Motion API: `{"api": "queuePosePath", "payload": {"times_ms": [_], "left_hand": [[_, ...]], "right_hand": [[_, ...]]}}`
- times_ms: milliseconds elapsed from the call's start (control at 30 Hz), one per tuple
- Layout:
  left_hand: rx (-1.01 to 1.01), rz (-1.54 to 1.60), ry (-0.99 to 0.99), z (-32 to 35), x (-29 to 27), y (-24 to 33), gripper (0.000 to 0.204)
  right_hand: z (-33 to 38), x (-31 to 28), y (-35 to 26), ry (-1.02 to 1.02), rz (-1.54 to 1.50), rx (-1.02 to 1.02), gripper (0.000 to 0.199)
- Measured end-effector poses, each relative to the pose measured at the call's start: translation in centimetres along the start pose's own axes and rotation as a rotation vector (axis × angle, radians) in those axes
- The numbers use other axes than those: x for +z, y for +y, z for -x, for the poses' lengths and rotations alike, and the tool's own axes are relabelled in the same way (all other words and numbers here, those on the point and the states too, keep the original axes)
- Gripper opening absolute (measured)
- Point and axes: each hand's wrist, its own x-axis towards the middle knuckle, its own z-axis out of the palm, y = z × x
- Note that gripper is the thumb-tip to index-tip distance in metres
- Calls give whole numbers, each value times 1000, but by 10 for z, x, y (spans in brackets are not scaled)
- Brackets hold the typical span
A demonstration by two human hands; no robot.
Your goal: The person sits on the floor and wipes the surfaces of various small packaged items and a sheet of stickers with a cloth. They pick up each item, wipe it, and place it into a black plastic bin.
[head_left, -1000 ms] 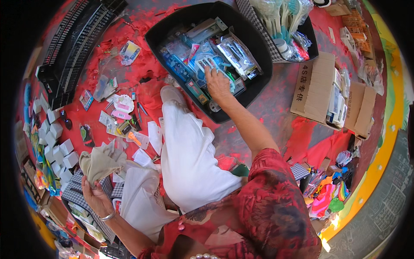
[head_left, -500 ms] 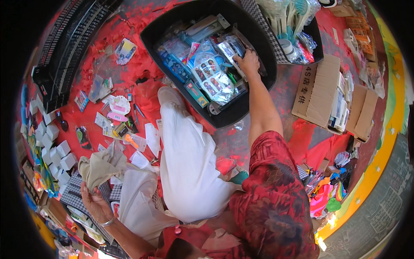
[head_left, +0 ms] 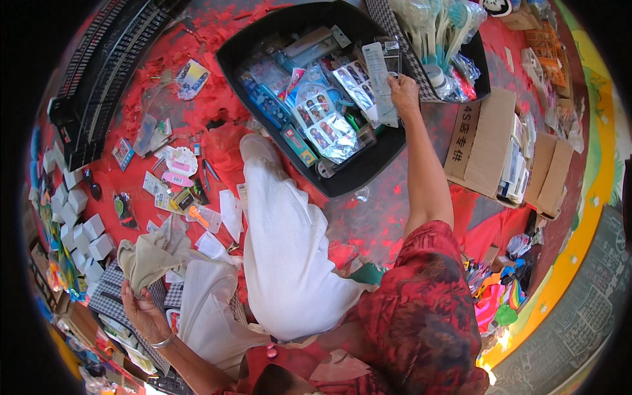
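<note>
My right hand [head_left: 405,95] is closed on the lower right edge of a long, narrow, pale packet [head_left: 380,82] with printing on it. The packet stands on end over the right side of a black bin [head_left: 368,172]. Inside the bin lie blister packs with small pictures [head_left: 322,118], a teal box [head_left: 299,146], blue packets [head_left: 266,102] and other plastic-wrapped goods. At lower left, my left hand [head_left: 146,315], with a bracelet on its wrist, has its fingers at the edge of a beige cloth [head_left: 155,257] and appears to grip it.
A second bin with wrapped long-handled brushes [head_left: 438,29] stands at top right, above an open cardboard box [head_left: 484,138]. Small packets [head_left: 181,161] lie scattered on the red floor covering. White cubes [head_left: 89,237] and a black rack [head_left: 112,79] are at left.
My right hand has moved right and up, drawing the long packet out from among the bin's contents. My left hand stays by the cloth.
</note>
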Motion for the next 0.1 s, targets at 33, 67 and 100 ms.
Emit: {"api": "queuePosePath", "payload": {"times_ms": [33,67,100], "left_hand": [[-18,-3,10,-1,-2,-1,30],[-26,-2,2,-2,-4,-2,30],[-33,-4,-4,-3,-8,-2,30]], "right_hand": [[-1,3,-4,-62,-132,59,28],[-2,8,-9,-126,-264,117,27],[-3,10,-12,-130,-266,110,27]]}}
